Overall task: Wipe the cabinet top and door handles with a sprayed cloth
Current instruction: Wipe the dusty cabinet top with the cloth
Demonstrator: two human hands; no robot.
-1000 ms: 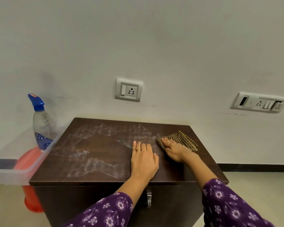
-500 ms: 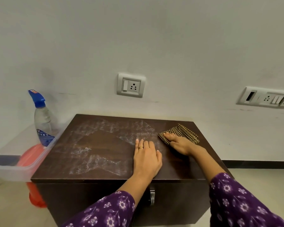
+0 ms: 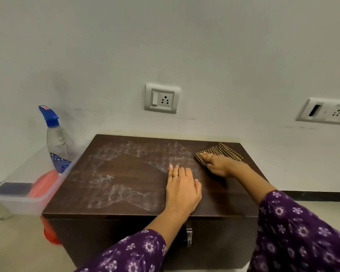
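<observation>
A: Progress?
B: Partial. The cabinet top (image 3: 126, 185) shows white streaky residue across its left and centre, and the right strip looks cleaner. The door handle (image 3: 189, 234) is judged not yet wiped.
A: Fingers?
B: The right hand (image 3: 218, 166) has its fingers laid flat, pressing the checked cloth (image 3: 227, 151) near the back right corner. The left hand (image 3: 182, 190) is spread flat on the top and holds nothing.

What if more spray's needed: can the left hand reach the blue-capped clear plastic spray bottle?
Probably yes: left hand rests flat and empty; only dark brown cabinet top separates it from the bottle.
</observation>
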